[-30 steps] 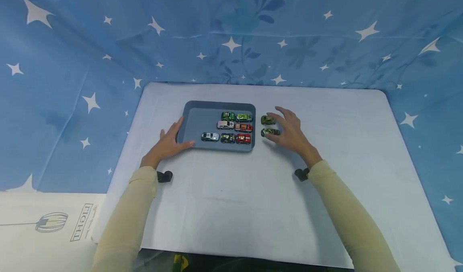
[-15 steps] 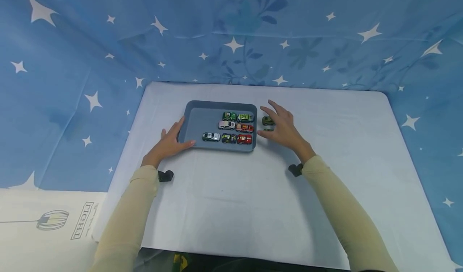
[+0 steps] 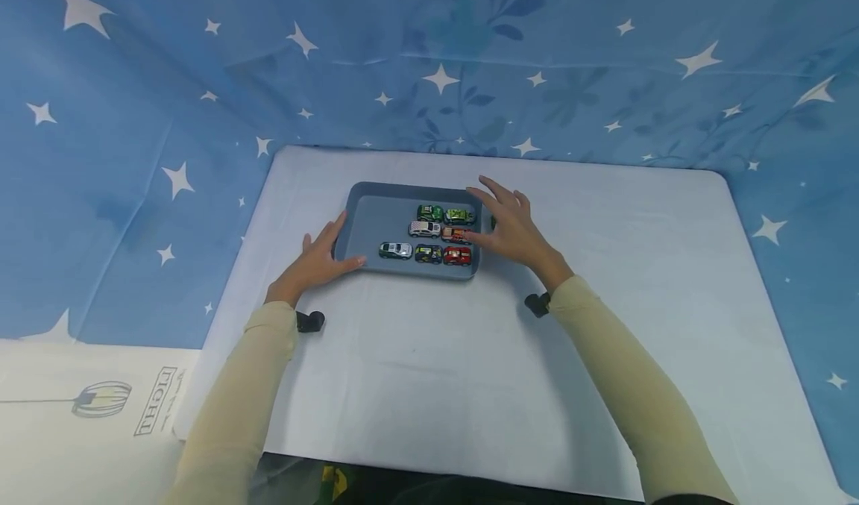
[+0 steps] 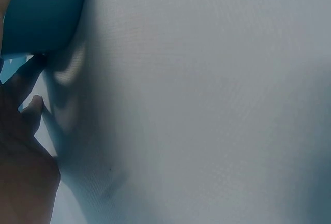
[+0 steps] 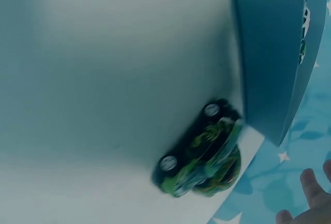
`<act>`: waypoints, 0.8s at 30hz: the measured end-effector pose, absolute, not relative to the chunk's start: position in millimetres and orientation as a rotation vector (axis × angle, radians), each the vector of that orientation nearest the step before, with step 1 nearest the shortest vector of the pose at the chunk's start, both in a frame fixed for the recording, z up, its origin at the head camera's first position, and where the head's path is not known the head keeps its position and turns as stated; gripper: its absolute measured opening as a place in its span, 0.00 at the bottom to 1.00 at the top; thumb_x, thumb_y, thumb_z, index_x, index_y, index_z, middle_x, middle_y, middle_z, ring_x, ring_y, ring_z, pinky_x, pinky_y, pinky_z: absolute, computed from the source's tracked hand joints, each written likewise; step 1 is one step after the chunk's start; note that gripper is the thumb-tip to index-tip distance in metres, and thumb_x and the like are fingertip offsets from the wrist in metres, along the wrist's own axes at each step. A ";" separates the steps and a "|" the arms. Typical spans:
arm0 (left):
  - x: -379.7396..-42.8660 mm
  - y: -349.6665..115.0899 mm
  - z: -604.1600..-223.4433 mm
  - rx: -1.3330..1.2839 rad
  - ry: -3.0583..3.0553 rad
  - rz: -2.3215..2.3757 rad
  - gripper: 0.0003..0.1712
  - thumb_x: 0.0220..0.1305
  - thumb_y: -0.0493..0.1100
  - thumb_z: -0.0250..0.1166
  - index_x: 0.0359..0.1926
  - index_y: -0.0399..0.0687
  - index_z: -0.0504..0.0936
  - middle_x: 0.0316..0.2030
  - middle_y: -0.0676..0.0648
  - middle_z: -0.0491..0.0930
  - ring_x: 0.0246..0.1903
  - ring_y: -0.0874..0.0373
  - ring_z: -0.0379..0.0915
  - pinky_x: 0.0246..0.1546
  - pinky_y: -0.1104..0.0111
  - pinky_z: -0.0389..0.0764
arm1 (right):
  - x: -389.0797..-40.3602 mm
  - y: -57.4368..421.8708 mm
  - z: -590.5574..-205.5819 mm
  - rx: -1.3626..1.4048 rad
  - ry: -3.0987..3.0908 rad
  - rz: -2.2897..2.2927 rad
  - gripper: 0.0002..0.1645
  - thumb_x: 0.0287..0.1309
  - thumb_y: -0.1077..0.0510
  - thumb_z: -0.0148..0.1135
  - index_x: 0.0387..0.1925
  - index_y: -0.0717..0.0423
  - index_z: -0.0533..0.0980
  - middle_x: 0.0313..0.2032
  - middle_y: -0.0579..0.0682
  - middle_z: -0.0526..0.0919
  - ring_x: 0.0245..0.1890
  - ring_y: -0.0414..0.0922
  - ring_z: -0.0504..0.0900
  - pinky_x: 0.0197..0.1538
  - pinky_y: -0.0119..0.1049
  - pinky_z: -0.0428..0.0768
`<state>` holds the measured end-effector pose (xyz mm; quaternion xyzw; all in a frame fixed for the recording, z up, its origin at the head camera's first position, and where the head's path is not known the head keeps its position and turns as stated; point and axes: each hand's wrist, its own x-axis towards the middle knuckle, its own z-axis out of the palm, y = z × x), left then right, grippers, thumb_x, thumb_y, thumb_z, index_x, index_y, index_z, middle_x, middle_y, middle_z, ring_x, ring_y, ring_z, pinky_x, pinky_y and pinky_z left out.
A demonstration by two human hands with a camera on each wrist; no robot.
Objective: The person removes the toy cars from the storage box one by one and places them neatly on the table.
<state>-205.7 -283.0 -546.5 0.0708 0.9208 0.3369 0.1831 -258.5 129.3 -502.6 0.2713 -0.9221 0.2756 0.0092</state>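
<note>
My left hand (image 3: 312, 262) lies against the near-left corner of a grey-blue tray (image 3: 376, 210). Its thumb reaches over the near rim and its straight fingers run along the left side. Over the tray's right rim hovers my right hand (image 3: 513, 229), fingers spread with nothing between them. Its thumb tip overlaps an orange toy car (image 3: 455, 234). Other toy cars stand in rows in the tray, among them a red one (image 3: 458, 256), a white one (image 3: 425, 229) and a silver one (image 3: 396, 251). Beside the tray, two green toy cars (image 5: 199, 151) show in the right wrist view.
The tray stands on a white-covered table (image 3: 416, 386). A blue star-patterned cloth (image 3: 322, 65) hangs around the back and sides. At the lower left lies a cream cloth (image 3: 67, 445) with a whisk print.
My right hand has moved left, from the two green toy cars to over the tray's right rim, and now hides most of them. My left hand has stayed at the tray.
</note>
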 end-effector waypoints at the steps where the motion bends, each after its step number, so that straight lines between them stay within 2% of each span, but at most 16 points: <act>1: -206.1 -282.9 -546.7 0.198 2.596 0.949 0.66 0.70 0.69 0.68 0.88 0.64 0.30 0.86 0.40 0.34 0.84 0.43 0.26 0.77 0.44 0.17 | -258.4 126.6 -501.5 0.857 -2.881 0.858 0.51 0.62 0.44 0.78 0.80 0.53 0.66 0.82 0.60 0.57 0.79 0.64 0.58 0.77 0.73 0.46; 13: -209.6 -284.3 -545.6 0.195 2.601 0.923 0.66 0.70 0.69 0.67 0.88 0.64 0.29 0.86 0.40 0.34 0.84 0.44 0.25 0.77 0.43 0.18 | -266.4 83.5 -492.5 0.977 -2.835 0.894 0.51 0.66 0.44 0.76 0.81 0.56 0.64 0.82 0.60 0.58 0.79 0.60 0.62 0.79 0.70 0.43; 19: -208.0 -282.7 -544.8 0.188 2.603 0.947 0.66 0.69 0.69 0.68 0.88 0.64 0.31 0.86 0.40 0.35 0.84 0.43 0.26 0.78 0.44 0.18 | -267.7 60.0 -486.6 0.988 -2.845 0.908 0.52 0.67 0.41 0.74 0.83 0.54 0.63 0.82 0.58 0.58 0.79 0.57 0.62 0.79 0.69 0.41; 24: -204.0 -282.1 -548.7 0.170 2.597 0.968 0.66 0.68 0.71 0.68 0.88 0.66 0.32 0.86 0.39 0.35 0.84 0.41 0.25 0.77 0.40 0.20 | -264.1 42.1 -489.6 1.022 -2.840 0.916 0.51 0.68 0.43 0.74 0.83 0.54 0.62 0.82 0.58 0.59 0.77 0.56 0.68 0.79 0.71 0.44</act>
